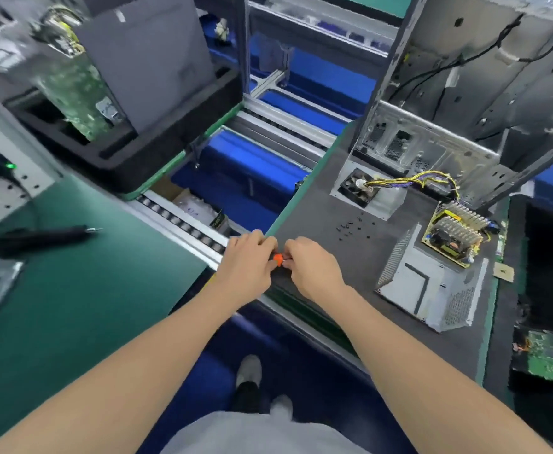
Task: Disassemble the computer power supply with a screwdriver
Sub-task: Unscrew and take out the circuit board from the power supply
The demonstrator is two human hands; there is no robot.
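Observation:
Both my hands meet at the near left corner of the dark grey mat (373, 257). My left hand (247, 263) and my right hand (313, 267) pinch a small orange part (277, 259) between their fingertips; most of it is hidden by the fingers. To the right lies the opened power supply: its grey metal cover (432, 283), the yellow circuit board (455, 234) with heat sinks, and the black fan (358, 188) joined by yellow and purple wires. Several small black screws (353, 226) lie loose on the mat. An electric screwdriver (39, 237) lies on the green table at the left.
An open computer case (465, 103) stands behind the mat. A roller conveyor (183, 221) runs between the green table (82, 306) and the mat. A black foam tray (111, 158) holds a board at upper left. A green circuit board (550, 355) lies at lower right.

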